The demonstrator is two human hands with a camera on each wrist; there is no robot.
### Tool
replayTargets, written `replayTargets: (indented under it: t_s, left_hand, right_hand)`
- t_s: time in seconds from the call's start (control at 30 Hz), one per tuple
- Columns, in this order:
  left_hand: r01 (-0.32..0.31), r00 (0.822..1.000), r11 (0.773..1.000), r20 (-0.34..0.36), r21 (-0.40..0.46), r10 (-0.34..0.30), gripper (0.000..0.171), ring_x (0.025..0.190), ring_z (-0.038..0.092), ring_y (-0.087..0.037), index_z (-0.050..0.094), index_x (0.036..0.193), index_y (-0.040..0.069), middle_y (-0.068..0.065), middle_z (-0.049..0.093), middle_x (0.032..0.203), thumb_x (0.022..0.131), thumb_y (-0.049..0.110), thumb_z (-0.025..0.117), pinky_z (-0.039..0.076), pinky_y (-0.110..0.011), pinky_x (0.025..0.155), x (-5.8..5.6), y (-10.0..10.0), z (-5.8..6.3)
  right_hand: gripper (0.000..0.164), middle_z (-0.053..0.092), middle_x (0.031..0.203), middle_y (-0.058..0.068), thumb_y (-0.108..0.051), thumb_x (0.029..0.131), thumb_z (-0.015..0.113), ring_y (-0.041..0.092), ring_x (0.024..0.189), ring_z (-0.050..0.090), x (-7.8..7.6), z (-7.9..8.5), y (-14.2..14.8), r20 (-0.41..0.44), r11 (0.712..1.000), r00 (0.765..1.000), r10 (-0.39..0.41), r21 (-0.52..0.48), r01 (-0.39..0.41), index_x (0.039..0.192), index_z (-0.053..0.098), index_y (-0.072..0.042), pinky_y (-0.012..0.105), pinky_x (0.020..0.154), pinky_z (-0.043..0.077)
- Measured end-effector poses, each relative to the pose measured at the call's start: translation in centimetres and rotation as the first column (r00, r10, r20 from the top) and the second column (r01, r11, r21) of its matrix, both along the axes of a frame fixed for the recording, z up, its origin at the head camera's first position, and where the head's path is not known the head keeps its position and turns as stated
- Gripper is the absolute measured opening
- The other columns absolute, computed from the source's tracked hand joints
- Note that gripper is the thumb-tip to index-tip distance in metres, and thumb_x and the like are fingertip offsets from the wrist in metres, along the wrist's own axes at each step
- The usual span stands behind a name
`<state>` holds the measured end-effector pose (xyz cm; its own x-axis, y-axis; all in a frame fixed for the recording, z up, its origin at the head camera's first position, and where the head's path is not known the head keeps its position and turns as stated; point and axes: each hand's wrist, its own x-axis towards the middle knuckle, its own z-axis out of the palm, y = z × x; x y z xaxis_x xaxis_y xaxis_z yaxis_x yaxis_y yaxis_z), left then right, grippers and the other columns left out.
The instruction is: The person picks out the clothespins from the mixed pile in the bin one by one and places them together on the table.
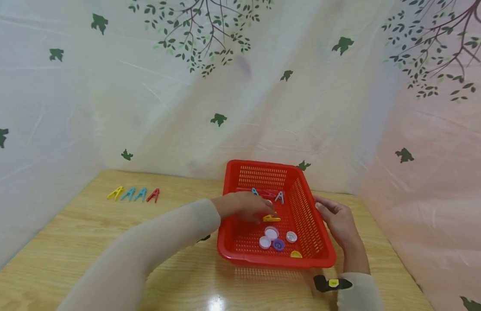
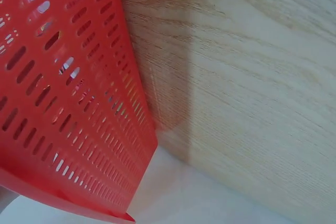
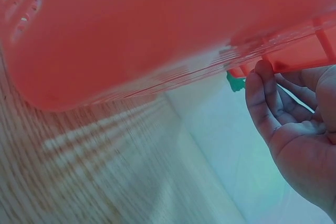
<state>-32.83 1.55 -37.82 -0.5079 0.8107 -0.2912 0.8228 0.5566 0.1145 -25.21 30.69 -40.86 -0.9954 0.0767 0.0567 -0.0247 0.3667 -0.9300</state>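
A red plastic basket [image 1: 277, 260] with slotted walls stands at the centre right of the table. My right hand [image 1: 337, 218] grips its right rim, fingers curled under the edge, as the right wrist view also shows. My left hand [image 1: 250, 206] reaches over the left rim into the basket, thumb and fingers apart around a yellow clothespin [image 1: 271, 218]. Beyond that hand, a blue clothespin [image 1: 254, 191], a red one [image 1: 268, 193] and a pale grey one [image 1: 279, 197] lie inside. The left wrist view shows only the basket's slotted side [image 2: 79, 77], with the left fingers hidden.
White bottle caps [image 1: 265, 242], a purple cap [image 1: 279, 245] and a yellow cap [image 1: 296, 254] lie on the basket floor. Left on the wooden table [image 1: 178, 268], a row holds a yellow clothespin [image 1: 115, 193], two blue ones [image 1: 128, 194] and a red one [image 1: 153, 195]. A leaf-printed curtain [image 1: 178, 129] hangs behind.
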Motion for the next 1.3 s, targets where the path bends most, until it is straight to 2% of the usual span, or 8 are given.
replayTargets:
  t_s: [0.13, 0.4, 0.6, 0.7, 0.87, 1.0, 1.13, 1.3]
  left_hand:
    - [-0.014, 0.999, 1.000, 0.040, -0.008, 0.015, 0.063, 0.142, 0.048, -0.017, 0.051, 0.148, 0.046, 0.019, 0.049, 0.152, 0.094, 0.025, 0.074, 0.046, -0.047, 0.110, -0.1, -0.1, -0.3]
    - [-0.026, 0.999, 0.999, 0.032, -0.028, 0.026, 0.065, 0.138, 0.052, -0.016, 0.052, 0.147, 0.046, 0.019, 0.055, 0.147, 0.092, 0.022, 0.077, 0.049, -0.044, 0.106, 0.0, 0.0, -0.8]
    - [0.062, 0.996, 0.996, -0.056, -0.056, -0.065, 0.059, 0.128, 0.059, -0.015, 0.058, 0.144, 0.042, 0.013, 0.062, 0.138, 0.091, 0.024, 0.077, 0.051, -0.042, 0.105, 0.2, 0.5, -0.3]
    - [0.075, 0.994, 0.994, -0.071, -0.073, -0.081, 0.058, 0.122, 0.060, -0.015, 0.060, 0.142, 0.042, 0.013, 0.063, 0.132, 0.090, 0.024, 0.078, 0.052, -0.041, 0.103, 0.2, 0.8, -0.2]
    - [0.055, 0.995, 0.997, -0.080, -0.059, -0.060, 0.051, 0.118, 0.059, -0.014, 0.064, 0.139, 0.039, 0.012, 0.063, 0.128, 0.091, 0.025, 0.077, 0.052, -0.040, 0.103, 0.2, 1.0, -0.1]
    - [0.033, 0.999, 0.999, -0.037, -0.027, -0.034, 0.053, 0.126, 0.056, -0.014, 0.063, 0.139, 0.040, 0.012, 0.060, 0.136, 0.091, 0.023, 0.077, 0.050, -0.042, 0.105, 0.1, 0.9, -0.2]
    - [0.018, 1.000, 0.999, 0.008, -0.034, -0.018, 0.057, 0.133, 0.055, -0.017, 0.061, 0.141, 0.041, 0.014, 0.059, 0.141, 0.091, 0.020, 0.077, 0.049, -0.045, 0.107, 0.2, 0.9, -0.3]
    - [0.008, 0.999, 0.999, -0.038, -0.046, -0.009, 0.052, 0.124, 0.060, -0.015, 0.064, 0.139, 0.039, 0.013, 0.065, 0.131, 0.092, 0.021, 0.076, 0.050, -0.042, 0.106, 0.1, 1.1, -0.3]
  right_hand:
    - [0.058, 0.061, 0.141, 0.015, -0.046, 0.101, 0.061, 0.016, 0.113, 0.068, 0.0, 0.0, 0.0, 0.000, 1.000, 1.000, -0.002, 0.004, 0.002, 0.148, 0.056, -0.014, 0.030, 0.089, 0.058]
    - [0.057, 0.062, 0.142, 0.013, -0.046, 0.100, 0.062, 0.015, 0.112, 0.069, 0.0, -0.1, 0.0, 0.011, 1.000, 1.000, -0.002, -0.012, 0.002, 0.148, 0.057, -0.015, 0.030, 0.089, 0.058]
    - [0.058, 0.061, 0.142, 0.012, -0.048, 0.099, 0.062, 0.017, 0.114, 0.068, 0.1, -0.1, 0.0, 0.010, 1.000, 1.000, -0.003, -0.012, 0.003, 0.148, 0.057, -0.016, 0.030, 0.090, 0.057]
    - [0.058, 0.061, 0.143, 0.011, -0.048, 0.099, 0.062, 0.017, 0.115, 0.068, 0.1, -0.1, 0.0, 0.015, 1.000, 1.000, -0.005, -0.011, 0.006, 0.148, 0.057, -0.017, 0.029, 0.090, 0.057]
    - [0.058, 0.061, 0.143, 0.011, -0.048, 0.099, 0.062, 0.019, 0.117, 0.067, 0.1, -0.1, 0.0, 0.027, 1.000, 1.000, -0.014, -0.012, 0.014, 0.148, 0.056, -0.018, 0.029, 0.091, 0.057]
    - [0.057, 0.061, 0.143, 0.011, -0.047, 0.100, 0.062, 0.020, 0.117, 0.067, 0.1, -0.1, 0.0, 0.028, 1.000, 0.999, -0.016, -0.013, 0.016, 0.148, 0.056, -0.017, 0.030, 0.090, 0.057]
    - [0.057, 0.061, 0.143, 0.011, -0.047, 0.100, 0.062, 0.022, 0.118, 0.067, 0.0, -0.1, -0.1, 0.032, 1.000, 0.999, -0.017, -0.014, 0.017, 0.148, 0.056, -0.018, 0.031, 0.090, 0.057]
    - [0.057, 0.061, 0.143, 0.010, -0.047, 0.100, 0.061, 0.023, 0.119, 0.066, 0.1, 0.1, 0.0, 0.035, 1.000, 0.999, -0.018, -0.008, 0.018, 0.149, 0.056, -0.018, 0.030, 0.091, 0.057]
